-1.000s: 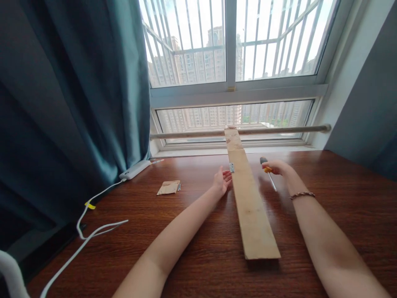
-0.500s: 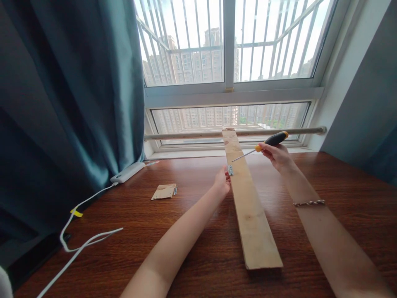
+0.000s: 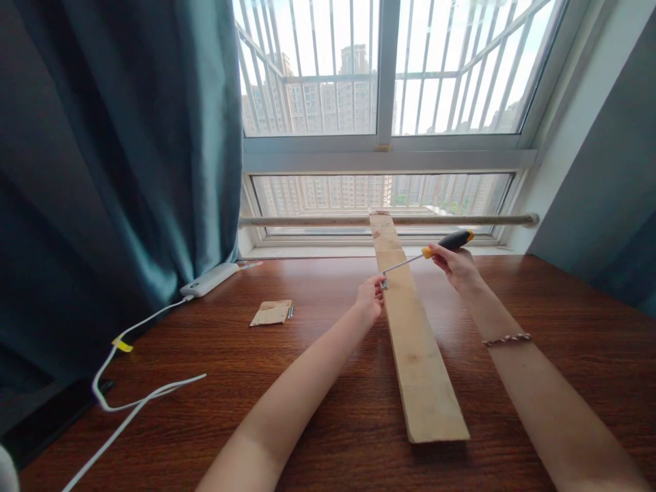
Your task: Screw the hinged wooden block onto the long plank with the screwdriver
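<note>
A long wooden board (image 3: 417, 348) lies lengthwise before me, its far end by the window rail. On its left edge sits a small metal hinge (image 3: 385, 284), partly covered by my left hand (image 3: 371, 296). The thumb and fingers of that hand are closed around the hinge at the board's edge. My right hand (image 3: 456, 265) grips a screwdriver (image 3: 454, 240) by its black and yellow handle. Its thin shaft slants down to the left, and the tip meets the hinge beside my left fingertips. Whether a screw is under the tip is too small to tell.
Left of the board, a small wooden piece (image 3: 271, 312) lies on the brown table (image 3: 328, 424) with a few screws (image 3: 290, 312) beside it. A white power strip (image 3: 209, 279) and white cable (image 3: 148, 396) lie further left, near the blue curtain (image 3: 169, 137). A rail (image 3: 307, 221) crosses the window.
The screwdriver tip has moved down from above the hinge onto it. My left thumb and fingers have come up over the hinge's upper part, near the tip.
</note>
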The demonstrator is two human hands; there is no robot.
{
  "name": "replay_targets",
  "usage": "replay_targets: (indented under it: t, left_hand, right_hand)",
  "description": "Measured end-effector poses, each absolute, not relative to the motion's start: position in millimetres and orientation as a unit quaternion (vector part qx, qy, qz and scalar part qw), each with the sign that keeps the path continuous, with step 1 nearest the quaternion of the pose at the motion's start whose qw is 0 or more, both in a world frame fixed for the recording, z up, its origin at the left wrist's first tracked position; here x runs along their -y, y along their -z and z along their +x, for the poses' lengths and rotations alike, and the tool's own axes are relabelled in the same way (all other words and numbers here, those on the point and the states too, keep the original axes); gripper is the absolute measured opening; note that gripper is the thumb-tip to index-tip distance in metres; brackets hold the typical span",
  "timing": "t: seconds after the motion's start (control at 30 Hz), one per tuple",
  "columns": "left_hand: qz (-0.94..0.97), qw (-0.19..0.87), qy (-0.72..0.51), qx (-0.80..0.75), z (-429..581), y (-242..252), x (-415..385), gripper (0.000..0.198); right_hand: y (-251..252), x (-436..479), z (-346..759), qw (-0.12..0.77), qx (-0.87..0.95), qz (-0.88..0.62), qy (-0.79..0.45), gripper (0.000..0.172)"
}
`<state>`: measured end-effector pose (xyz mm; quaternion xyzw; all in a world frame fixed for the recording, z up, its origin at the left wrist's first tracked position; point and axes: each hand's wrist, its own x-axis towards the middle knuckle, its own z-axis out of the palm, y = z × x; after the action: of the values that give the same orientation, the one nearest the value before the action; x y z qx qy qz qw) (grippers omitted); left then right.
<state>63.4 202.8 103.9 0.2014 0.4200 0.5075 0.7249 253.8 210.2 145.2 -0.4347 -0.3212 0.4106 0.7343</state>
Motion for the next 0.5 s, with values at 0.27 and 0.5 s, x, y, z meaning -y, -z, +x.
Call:
replay_targets:
  t: [0.27, 0.5]
  left_hand:
    - [0.217, 0.719, -0.503, -0.427, 62.3, -101.1, -205.7, 0.004]
    - [0.22, 0.7, -0.521, -0.436, 63.5, -98.6, -208.2, 0.006]
  right_hand:
    - [-149.1, -206.7, 253.0, 0.725, 0.344, -0.447, -0.396, 0.022]
    - [-157.1, -197.9, 247.4, 0.71, 0.374, -0.453, -0.388, 0.024]
